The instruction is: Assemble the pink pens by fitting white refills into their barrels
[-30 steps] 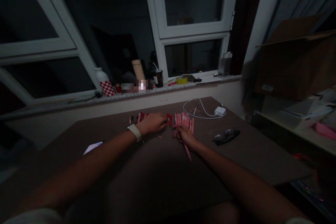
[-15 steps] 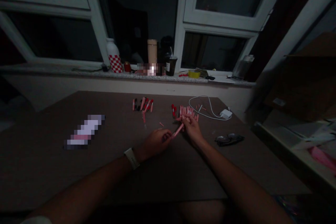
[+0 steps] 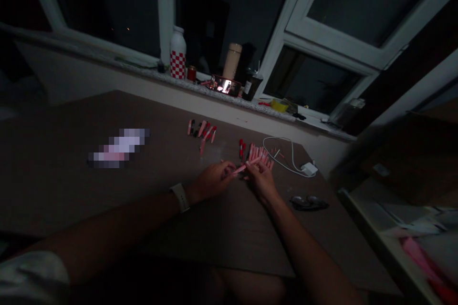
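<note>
My left hand (image 3: 215, 179), a pale watch on its wrist, has its fingers closed on the near end of a slim pink pen-like stick (image 3: 241, 169). The thumb and fingers of my right hand (image 3: 262, 180) pinch the same stick farther along, its far end pointing up and right. Just beyond my right hand lies a row of similar pink sticks (image 3: 258, 151), partly hidden by the fingers. Two red pieces (image 3: 242, 147) sit beside that row. Farther left is a loose group of pink, red and black sticks (image 3: 202, 130). Dim light hides fine detail.
A white charger (image 3: 309, 168) with a looped cable and folded glasses (image 3: 308, 202) lie on the right. A blurred-out flat object (image 3: 119, 147) lies left. On the sill stand a checkered bottle (image 3: 178, 55), a beige tumbler (image 3: 233, 61) and a dark cup (image 3: 252, 86).
The view has tilted and shifted. Both hands keep hold of the pink stick, which now lies at a flatter slant and shows beyond my right fingertips.
</note>
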A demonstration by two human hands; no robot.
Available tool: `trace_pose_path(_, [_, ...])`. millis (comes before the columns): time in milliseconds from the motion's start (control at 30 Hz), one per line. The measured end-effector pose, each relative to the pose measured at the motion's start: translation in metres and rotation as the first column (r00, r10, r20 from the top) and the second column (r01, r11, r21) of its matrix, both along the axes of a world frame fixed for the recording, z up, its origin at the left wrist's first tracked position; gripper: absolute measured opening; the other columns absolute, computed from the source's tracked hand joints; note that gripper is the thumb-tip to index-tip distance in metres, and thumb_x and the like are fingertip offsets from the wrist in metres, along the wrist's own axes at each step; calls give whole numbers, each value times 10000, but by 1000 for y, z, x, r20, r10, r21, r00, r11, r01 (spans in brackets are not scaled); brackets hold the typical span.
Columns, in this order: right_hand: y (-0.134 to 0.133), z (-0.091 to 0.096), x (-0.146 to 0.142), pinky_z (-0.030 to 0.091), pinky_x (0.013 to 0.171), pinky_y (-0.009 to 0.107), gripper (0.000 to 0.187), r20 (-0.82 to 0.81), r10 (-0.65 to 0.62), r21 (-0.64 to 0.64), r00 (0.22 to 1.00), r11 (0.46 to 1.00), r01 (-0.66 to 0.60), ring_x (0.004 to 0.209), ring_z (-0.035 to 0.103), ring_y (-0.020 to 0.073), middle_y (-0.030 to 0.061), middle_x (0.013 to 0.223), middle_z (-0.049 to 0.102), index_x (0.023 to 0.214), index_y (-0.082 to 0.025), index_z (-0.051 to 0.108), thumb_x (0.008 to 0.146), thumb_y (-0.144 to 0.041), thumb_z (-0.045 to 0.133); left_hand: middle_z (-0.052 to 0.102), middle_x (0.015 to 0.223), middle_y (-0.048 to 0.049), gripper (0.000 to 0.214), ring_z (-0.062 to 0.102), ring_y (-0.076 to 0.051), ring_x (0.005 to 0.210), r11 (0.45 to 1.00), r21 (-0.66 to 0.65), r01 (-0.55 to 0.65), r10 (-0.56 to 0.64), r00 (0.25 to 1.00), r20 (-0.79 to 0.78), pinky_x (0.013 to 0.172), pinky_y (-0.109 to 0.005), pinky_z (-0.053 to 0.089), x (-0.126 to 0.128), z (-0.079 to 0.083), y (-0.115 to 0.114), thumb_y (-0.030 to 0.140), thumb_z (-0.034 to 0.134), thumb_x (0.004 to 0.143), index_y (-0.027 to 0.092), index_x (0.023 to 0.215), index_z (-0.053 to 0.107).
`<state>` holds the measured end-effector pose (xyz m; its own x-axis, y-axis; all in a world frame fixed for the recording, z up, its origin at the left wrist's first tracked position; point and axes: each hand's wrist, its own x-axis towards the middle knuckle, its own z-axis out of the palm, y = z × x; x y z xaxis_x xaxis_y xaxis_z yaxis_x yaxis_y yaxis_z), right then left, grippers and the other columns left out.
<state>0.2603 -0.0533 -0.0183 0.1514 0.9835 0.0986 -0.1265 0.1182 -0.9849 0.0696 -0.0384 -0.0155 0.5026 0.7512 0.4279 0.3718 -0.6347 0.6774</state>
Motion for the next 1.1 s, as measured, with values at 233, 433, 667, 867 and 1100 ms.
trace_pose_path(233, [-1, -2, -3, 521, 561, 239, 393, 47, 83, -8, 995, 997, -83, 633, 627, 130, -10, 744, 681, 867, -208, 596, 702, -530, 748, 651, 897, -40, 302, 593, -156, 764, 1000, 11, -22, 21, 997, 75, 702, -273, 456, 0, 7, -4, 433, 497, 943, 169, 1061, 584])
trace_pose_path(433, [-3, -4, -1, 384, 487, 218, 397, 299, 211, -57, 931, 978, -203, 488, 488, 97, -42, 563, 545, 849, -177, 660, 763, -565, 666, 604, 1068, -68, 339, 593, -164, 871, 996, 86, 1, -14, 988, 156, 798, -286, 484, 1, 2, 0, 322, 475, 953, 178, 1259, 494])
trace_pose_path(667, [-1, -8, 6, 386, 501, 222, 366, 377, 241, -73, 894, 970, -230, 505, 469, 92, -39, 602, 533, 914, -181, 686, 791, -524, 653, 598, 1051, -59, 221, 582, -183, 975, 988, 152, 6, -31, 986, 162, 867, -290, 452, 4, -8, 7, 265, 461, 956, 177, 1136, 553])
trace_pose_path(867, [0, -9, 7, 398, 492, 203, 344, 316, 260, -123, 912, 965, -232, 522, 498, 86, -21, 649, 594, 934, -174, 686, 773, -479, 694, 605, 1027, -52, 177, 586, -189, 972, 992, 125, -30, 11, 988, 157, 841, -291, 456, 1, -11, 10, 216, 484, 933, 180, 1090, 558])
trace_pose_path(1100, [0, -6, 8, 436, 476, 205, 382, 119, 193, -163, 974, 971, -173, 553, 557, 102, 55, 826, 714, 987, -169, 666, 732, -444, 740, 626, 1006, -48, 173, 599, -178, 919, 996, 14, -93, 87, 968, 236, 805, -291, 471, -2, -13, 15, 170, 498, 899, 182, 1059, 562])
